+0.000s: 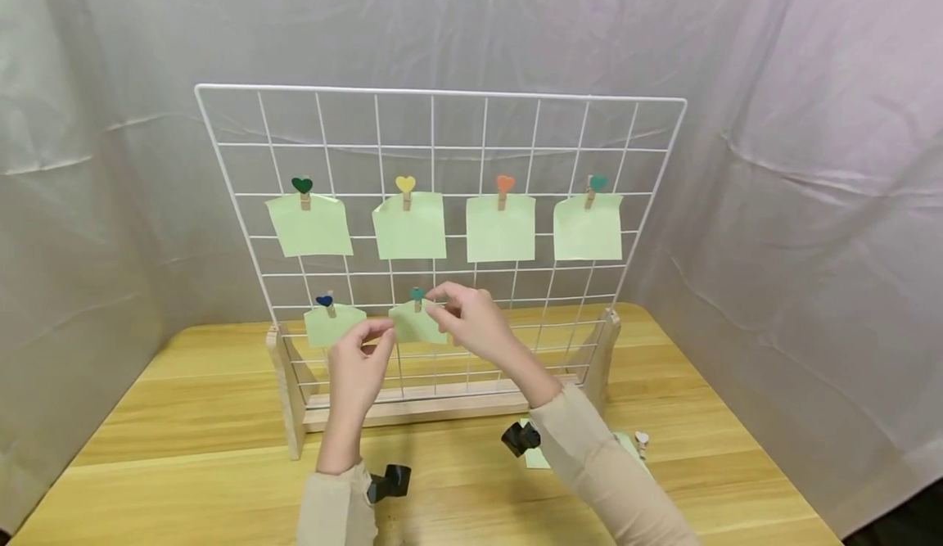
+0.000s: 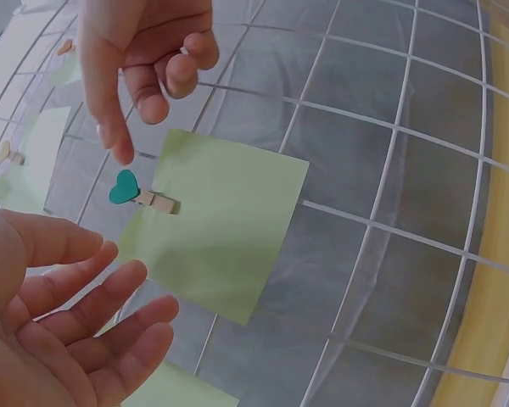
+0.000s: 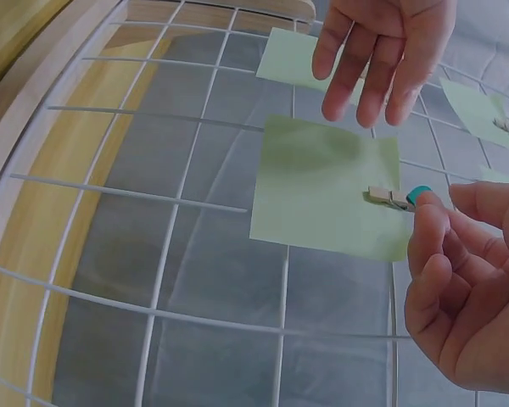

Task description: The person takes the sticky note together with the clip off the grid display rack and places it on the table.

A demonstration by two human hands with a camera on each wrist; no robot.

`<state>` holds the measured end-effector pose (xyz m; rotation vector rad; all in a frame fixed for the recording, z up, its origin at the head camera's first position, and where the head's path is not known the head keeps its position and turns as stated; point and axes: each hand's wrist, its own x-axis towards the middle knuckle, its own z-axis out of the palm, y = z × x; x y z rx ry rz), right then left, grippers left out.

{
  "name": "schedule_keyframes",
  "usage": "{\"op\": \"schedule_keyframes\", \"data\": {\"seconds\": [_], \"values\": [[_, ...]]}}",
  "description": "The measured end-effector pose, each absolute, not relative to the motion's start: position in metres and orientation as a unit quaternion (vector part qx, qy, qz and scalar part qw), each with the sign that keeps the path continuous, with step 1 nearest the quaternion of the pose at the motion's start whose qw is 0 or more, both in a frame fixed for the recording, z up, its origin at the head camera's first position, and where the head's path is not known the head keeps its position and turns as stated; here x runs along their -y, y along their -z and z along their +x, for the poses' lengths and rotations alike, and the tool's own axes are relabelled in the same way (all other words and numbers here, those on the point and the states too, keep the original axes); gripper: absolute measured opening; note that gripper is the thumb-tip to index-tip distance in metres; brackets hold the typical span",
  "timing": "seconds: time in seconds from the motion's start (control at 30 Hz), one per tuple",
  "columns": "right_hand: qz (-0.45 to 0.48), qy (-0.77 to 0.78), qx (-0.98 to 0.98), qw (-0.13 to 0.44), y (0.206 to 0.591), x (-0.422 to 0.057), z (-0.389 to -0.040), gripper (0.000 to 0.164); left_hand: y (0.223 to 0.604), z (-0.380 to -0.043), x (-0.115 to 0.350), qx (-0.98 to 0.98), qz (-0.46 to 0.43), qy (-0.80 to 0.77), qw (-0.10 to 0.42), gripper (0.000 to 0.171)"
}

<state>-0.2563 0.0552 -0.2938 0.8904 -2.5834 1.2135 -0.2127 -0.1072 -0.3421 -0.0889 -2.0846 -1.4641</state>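
Observation:
A green paper note hangs in the lower row of the white wire grid, held by a small wooden clothespin with a teal heart. My right hand is just right of that clothespin. In the left wrist view its fingertips stop short of the heart, with a small gap. My left hand stays at the note's lower left, fingers loosely bent with nothing between them. Left of this note hangs another green note under a dark blue heart clothespin.
Above, several green notes hang in a row from heart clothespins. A wooden stand holds the grid on the wooden table. Partly behind my right sleeve lie green paper and a white heart clothespin.

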Motion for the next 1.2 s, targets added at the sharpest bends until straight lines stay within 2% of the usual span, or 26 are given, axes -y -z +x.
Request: {"op": "schedule_keyframes", "data": {"seconds": [0.33, 0.67, 0.97, 1.2], "values": [[0.297, -0.398, 0.863, 0.097, 0.287, -0.045, -0.261, 0.026, 0.342, -0.216, 0.108, 0.773, -0.048, 0.552, 0.308, 0.012], [0.303, -0.326, 0.888, 0.120, 0.284, -0.037, -0.265, 0.032, 0.343, -0.220, 0.107, 0.770, -0.045, 0.548, 0.324, 0.011], [0.285, -0.287, 0.909, 0.103, 0.281, -0.031, -0.267, 0.033, 0.344, -0.221, 0.108, 0.774, -0.042, 0.554, 0.304, 0.014], [0.287, -0.283, 0.909, 0.106, 0.281, -0.028, -0.268, 0.027, 0.345, -0.221, 0.109, 0.762, -0.046, 0.579, 0.287, 0.013]]}}
